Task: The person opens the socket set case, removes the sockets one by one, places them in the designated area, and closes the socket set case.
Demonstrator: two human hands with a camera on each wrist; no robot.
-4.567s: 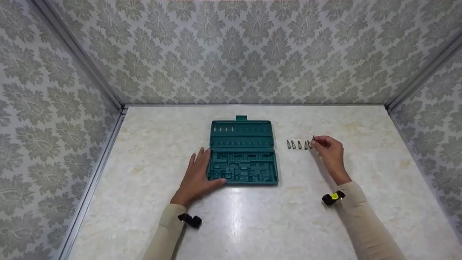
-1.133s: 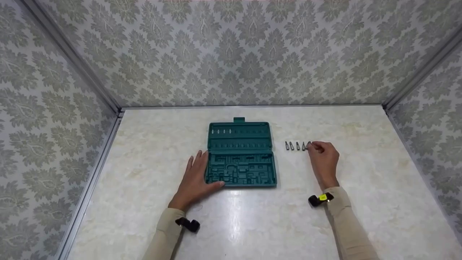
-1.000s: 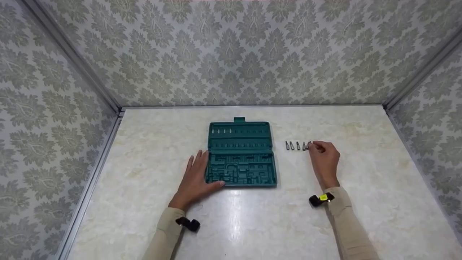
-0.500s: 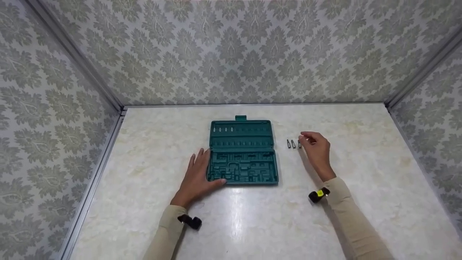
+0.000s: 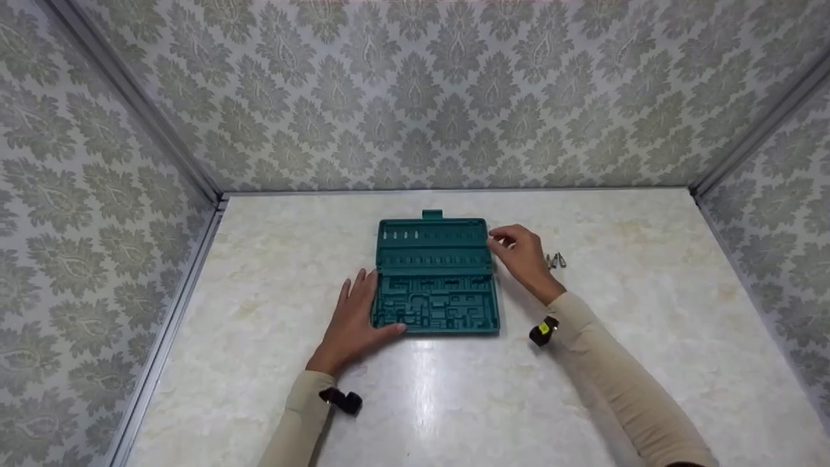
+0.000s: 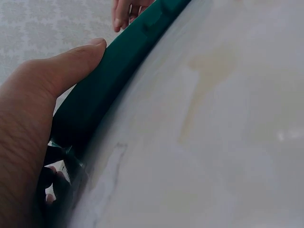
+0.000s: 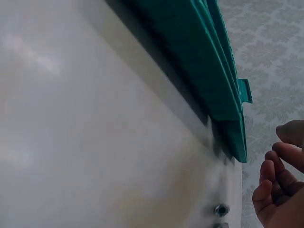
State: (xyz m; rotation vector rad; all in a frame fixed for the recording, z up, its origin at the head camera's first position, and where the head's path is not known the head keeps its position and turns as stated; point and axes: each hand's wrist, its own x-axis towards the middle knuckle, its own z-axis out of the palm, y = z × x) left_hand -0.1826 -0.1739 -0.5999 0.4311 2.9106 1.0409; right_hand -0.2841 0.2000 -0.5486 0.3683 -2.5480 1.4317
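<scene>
An open green plastic tool case (image 5: pixel 436 329) lies flat on the table, its lid (image 5: pixel 432 243) folded back. Several small silver bits (image 5: pixel 406 235) stand in the lid's upper row at the left. My left hand (image 5: pixel 353 327) rests around the case's near left corner, fingers stretched along the side and thumb (image 6: pixel 78 61) on the front edge. My right hand (image 5: pixel 522 256) is at the lid's right edge, thumb and forefinger close together; nothing shows between the fingers (image 7: pixel 268 171). Short metal bits (image 5: pixel 561 260) lie just right of it; part of their row is hidden behind the hand.
The pale marbled table (image 5: pixel 259 272) has patterned panels (image 5: pixel 454 97) behind it and at both sides. A latch (image 5: pixel 432 214) sticks out from the lid's far edge. The case's moulded lower tray (image 5: pixel 433 308) shows no tools in its hollows.
My right hand has let go of a bit at the right end of the row, then moved left past the row to the lid's right edge. The left hand stays at the case.
</scene>
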